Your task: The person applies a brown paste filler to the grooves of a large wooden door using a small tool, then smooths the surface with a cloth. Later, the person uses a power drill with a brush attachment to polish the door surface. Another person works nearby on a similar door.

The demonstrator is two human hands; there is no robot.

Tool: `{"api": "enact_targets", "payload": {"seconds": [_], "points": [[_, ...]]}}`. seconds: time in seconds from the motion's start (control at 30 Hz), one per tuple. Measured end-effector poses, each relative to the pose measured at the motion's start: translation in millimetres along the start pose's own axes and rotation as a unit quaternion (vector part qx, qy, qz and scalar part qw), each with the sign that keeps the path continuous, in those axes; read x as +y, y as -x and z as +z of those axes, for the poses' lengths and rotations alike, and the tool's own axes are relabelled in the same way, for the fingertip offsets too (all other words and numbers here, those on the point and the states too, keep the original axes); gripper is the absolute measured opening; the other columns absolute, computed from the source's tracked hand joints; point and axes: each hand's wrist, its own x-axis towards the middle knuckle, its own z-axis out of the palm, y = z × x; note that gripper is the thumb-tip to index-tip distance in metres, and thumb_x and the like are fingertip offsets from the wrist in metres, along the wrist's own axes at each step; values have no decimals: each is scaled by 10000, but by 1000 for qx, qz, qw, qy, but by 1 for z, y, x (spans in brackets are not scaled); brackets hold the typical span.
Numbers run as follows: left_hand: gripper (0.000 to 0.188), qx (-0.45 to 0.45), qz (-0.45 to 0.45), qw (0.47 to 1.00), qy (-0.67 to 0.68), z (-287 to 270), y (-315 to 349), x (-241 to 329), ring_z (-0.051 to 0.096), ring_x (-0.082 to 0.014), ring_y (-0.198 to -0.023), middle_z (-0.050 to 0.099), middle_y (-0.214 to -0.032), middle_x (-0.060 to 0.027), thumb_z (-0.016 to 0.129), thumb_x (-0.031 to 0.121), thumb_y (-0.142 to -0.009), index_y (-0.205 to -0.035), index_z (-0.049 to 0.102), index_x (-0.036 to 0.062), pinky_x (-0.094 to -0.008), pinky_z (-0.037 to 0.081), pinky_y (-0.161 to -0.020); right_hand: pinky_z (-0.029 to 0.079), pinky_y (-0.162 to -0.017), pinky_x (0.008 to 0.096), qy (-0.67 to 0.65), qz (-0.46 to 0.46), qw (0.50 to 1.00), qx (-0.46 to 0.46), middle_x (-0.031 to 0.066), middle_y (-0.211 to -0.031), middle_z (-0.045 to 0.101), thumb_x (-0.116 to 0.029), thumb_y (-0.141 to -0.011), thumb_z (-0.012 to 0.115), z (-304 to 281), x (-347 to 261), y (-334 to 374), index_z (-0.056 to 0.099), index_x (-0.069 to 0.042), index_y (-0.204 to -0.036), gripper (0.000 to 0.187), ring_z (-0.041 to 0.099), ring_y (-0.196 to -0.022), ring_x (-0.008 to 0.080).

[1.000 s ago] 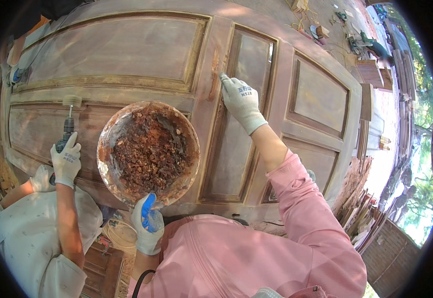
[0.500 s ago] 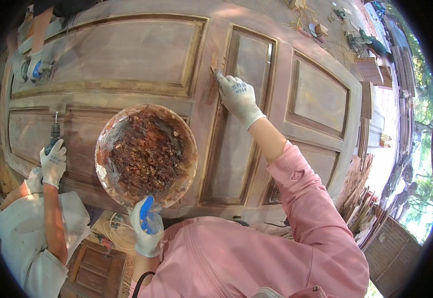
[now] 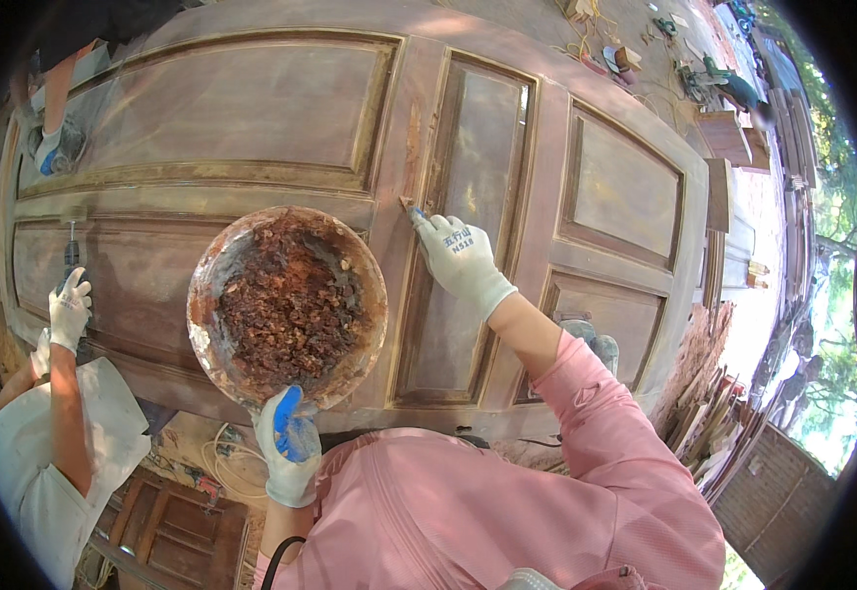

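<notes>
My left hand (image 3: 291, 444), in a white glove with a blue palm, grips the near rim of a round, stained bowl (image 3: 368, 369). Crumbly red-brown paste (image 3: 286, 305) fills much of the bowl, which is held over the wooden door. My right hand (image 3: 460, 264), gloved in white, is closed round a small putty knife (image 3: 411, 206). The knife's brown-smeared tip is at the upright rail of the panelled door (image 3: 404, 147), left of a narrow panel. A reddish streak runs along that rail beyond the tip. Most of the knife's handle is hidden in my glove.
At the left, a co-worker's gloved hand (image 3: 70, 313) holds a dark power tool (image 3: 72, 258) on the door. Another person's gloved hand (image 3: 50, 155) rests at the far left. A grey object (image 3: 600, 346) is partly behind my right forearm. Wood offcuts (image 3: 709, 423) lie at the right.
My right hand has drawn the putty knife toward me along the rail, and slightly left. The co-worker's hands at the left have shifted left. My left hand and the bowl are nearly still.
</notes>
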Motion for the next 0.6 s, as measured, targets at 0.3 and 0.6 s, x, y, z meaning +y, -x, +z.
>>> {"api": "enact_targets", "payload": {"seconds": [0.3,0.6], "points": [[454,20,-7,1000,-23,4,5,-7,615,-247,-1064,630,-1177,-122,580,-107,-801,-1245,614,-18,-337,481,-947,548,-880,412,-151,67,977,133,128,-1136,698,-179,-973,550,-17,15,-15,639,-95,-1268,319,670,-1038,311],[481,-2,-64,996,68,1,5,-3,608,-221,-1086,605,-1215,-122,580,-112,-793,-1266,598,-27,-319,500,-931,551,-814,452,-94,134,967,196,85,-1098,708,-262,-998,483,-28,77,-85,625,-156,-1277,331,689,-968,309]]}}
